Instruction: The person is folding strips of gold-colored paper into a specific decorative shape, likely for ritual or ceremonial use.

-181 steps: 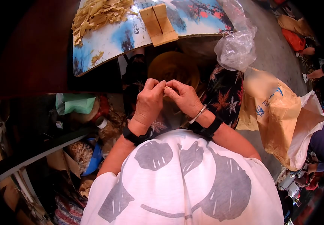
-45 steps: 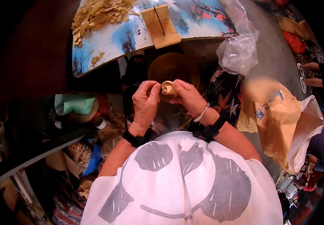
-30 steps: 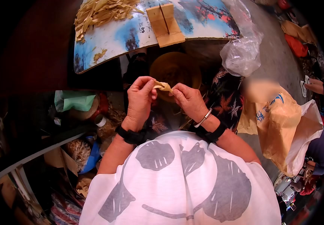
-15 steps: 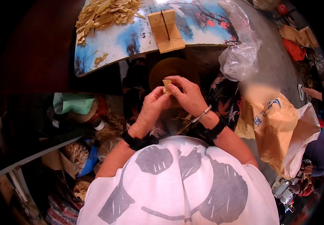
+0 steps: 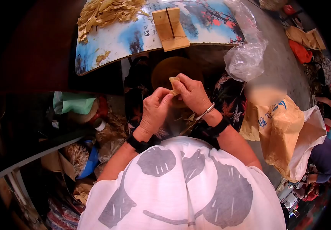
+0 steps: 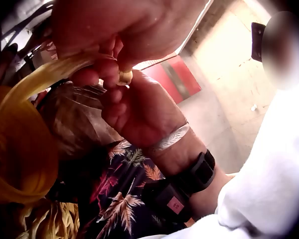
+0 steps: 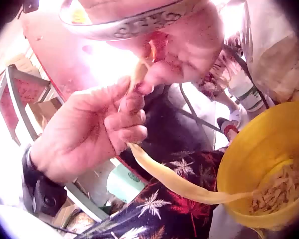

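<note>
A pale yellow, husk-like strip is worked between both hands above the lap. The left hand pinches it between thumb and curled fingers, and a long tail of the strip hangs from that hand toward a yellow bucket. Just beyond and to its right, the right hand, with a silver bangle, grips a short folded part, whose end stands up past the thumb. In the left wrist view, the strip runs out of the near hand's fingers. Part of the fold is hidden by the fingers.
Ahead stands a painted tabletop with a heap of similar strips and a wooden block holding an upright blade. Clear plastic and a brown paper bag lie to the right, a green bag to the left.
A loop in the strip became a twisted length stretched between the hands, then a small fold as the hands came together. Since then the hands have shifted slightly apart.
</note>
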`<action>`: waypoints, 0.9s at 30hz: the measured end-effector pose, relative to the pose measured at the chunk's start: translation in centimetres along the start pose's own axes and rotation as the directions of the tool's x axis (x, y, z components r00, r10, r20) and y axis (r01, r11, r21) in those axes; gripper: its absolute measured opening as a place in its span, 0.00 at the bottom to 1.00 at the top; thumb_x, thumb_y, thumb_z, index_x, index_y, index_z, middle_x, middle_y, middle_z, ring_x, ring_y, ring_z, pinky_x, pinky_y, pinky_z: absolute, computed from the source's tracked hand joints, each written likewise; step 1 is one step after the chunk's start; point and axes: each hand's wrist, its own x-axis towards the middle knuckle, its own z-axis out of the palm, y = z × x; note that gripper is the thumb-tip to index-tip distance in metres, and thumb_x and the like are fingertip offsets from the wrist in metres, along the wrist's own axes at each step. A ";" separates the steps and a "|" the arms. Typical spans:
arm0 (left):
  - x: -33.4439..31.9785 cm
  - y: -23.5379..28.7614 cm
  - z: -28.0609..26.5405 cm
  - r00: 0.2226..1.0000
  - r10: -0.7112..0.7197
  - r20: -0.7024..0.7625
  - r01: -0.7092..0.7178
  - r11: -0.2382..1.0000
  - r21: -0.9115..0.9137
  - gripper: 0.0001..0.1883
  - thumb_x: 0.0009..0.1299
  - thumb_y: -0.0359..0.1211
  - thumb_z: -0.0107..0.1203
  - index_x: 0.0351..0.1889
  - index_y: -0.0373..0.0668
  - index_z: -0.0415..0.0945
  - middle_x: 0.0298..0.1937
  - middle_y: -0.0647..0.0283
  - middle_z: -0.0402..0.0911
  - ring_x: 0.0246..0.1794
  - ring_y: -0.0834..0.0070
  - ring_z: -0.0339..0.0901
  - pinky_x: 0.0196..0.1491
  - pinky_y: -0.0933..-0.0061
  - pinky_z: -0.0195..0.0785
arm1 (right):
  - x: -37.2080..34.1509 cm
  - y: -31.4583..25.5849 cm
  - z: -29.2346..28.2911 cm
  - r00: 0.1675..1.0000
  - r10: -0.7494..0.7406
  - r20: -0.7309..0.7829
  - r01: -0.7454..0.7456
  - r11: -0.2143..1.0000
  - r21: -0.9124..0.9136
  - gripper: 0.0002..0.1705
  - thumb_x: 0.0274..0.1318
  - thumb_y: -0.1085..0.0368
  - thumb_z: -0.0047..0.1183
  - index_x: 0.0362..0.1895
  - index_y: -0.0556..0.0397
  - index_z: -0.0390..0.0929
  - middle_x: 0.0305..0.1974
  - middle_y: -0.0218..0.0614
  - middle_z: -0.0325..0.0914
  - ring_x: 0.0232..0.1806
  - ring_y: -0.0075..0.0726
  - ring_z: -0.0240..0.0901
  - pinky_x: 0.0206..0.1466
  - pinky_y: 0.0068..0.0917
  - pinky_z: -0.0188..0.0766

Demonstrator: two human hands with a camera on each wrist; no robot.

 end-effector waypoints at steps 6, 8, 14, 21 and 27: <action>0.5 0.0 0.1 0.997 -0.073 -0.007 0.069 0.972 -0.225 0.05 0.73 0.30 0.56 0.37 0.38 0.78 0.27 0.72 0.76 0.27 0.88 0.70 0.31 0.84 0.64 | -0.1 0.2 -0.2 0.973 0.152 0.173 -0.208 0.903 0.376 0.10 0.58 0.62 0.61 0.35 0.55 0.79 0.25 0.25 0.77 0.23 0.14 0.69 0.24 0.16 0.66; 0.3 -0.2 -0.5 0.995 -0.078 0.062 0.089 0.972 -0.217 0.05 0.75 0.31 0.54 0.39 0.40 0.77 0.27 0.76 0.73 0.25 0.90 0.65 0.28 0.87 0.59 | 0.4 0.5 -0.8 0.982 0.155 0.109 -0.180 0.941 0.285 0.09 0.58 0.62 0.61 0.36 0.55 0.79 0.24 0.26 0.77 0.23 0.14 0.70 0.24 0.15 0.66; 3.6 3.0 -2.1 0.990 0.103 0.100 -0.098 0.994 -0.054 0.05 0.71 0.30 0.58 0.39 0.37 0.77 0.25 0.72 0.72 0.25 0.84 0.68 0.29 0.81 0.63 | 2.4 -2.9 -4.1 0.977 0.179 0.119 -0.205 0.941 0.267 0.10 0.60 0.60 0.59 0.38 0.54 0.80 0.23 0.23 0.76 0.23 0.14 0.70 0.25 0.16 0.67; 11.9 5.8 -4.0 0.874 0.483 -0.053 -0.433 0.824 0.364 0.06 0.70 0.29 0.57 0.35 0.34 0.77 0.22 0.54 0.73 0.20 0.70 0.70 0.26 0.71 0.64 | 9.5 -6.0 -6.2 0.987 -0.100 -0.125 0.122 0.977 0.175 0.14 0.66 0.57 0.55 0.38 0.55 0.80 0.24 0.25 0.77 0.24 0.15 0.71 0.27 0.17 0.69; 18.9 5.8 -4.2 0.934 0.335 -0.122 -0.278 0.899 0.338 0.09 0.72 0.33 0.55 0.35 0.36 0.79 0.20 0.58 0.75 0.20 0.75 0.70 0.28 0.71 0.65 | 15.7 -4.0 -5.5 0.901 -0.264 -0.343 0.246 0.965 -0.095 0.10 0.64 0.60 0.55 0.38 0.54 0.79 0.25 0.38 0.80 0.22 0.30 0.76 0.29 0.26 0.72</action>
